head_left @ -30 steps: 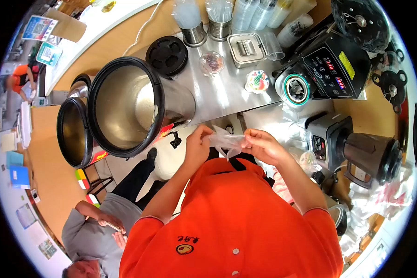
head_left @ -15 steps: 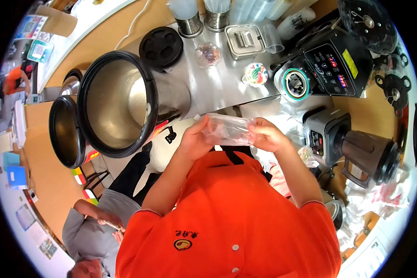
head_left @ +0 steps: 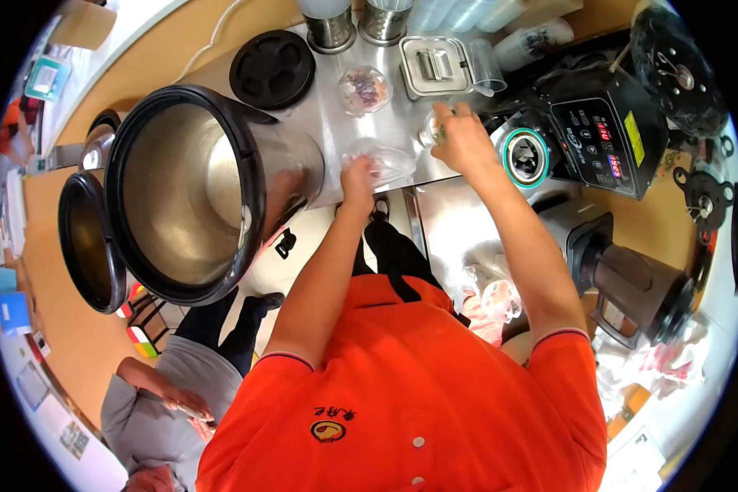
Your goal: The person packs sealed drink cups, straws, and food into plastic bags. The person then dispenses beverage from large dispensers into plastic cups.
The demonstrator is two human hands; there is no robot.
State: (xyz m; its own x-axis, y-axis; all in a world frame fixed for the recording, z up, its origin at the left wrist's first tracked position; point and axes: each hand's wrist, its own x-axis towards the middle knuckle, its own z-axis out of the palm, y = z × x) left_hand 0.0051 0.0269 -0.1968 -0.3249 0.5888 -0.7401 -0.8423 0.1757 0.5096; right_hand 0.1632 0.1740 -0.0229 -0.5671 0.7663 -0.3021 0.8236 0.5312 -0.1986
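My left hand (head_left: 357,182) is closed on a clear plastic bag (head_left: 389,161), which spreads to the right over the steel counter's front edge. My right hand (head_left: 466,141) reaches down over a sealed cup (head_left: 427,131), its fingers curled around the top and covering most of the printed lid. Behind my left hand stands a clear cup with purple and orange contents (head_left: 364,90). A square steel container with a lid (head_left: 436,67) sits just behind my right hand, with an empty-looking clear measuring cup (head_left: 487,70) beside it.
Large steel barrels (head_left: 184,193) with black rims stand at left, near a round black lid (head_left: 272,70). To the right are a black machine with a lit panel (head_left: 600,135) and a blender (head_left: 644,275). A person in grey (head_left: 176,385) holds a phone at lower left.
Both hands have moved forward to the counter. My left hand keeps the plastic bag, while my right hand has let go of it and come onto the sealed cup.
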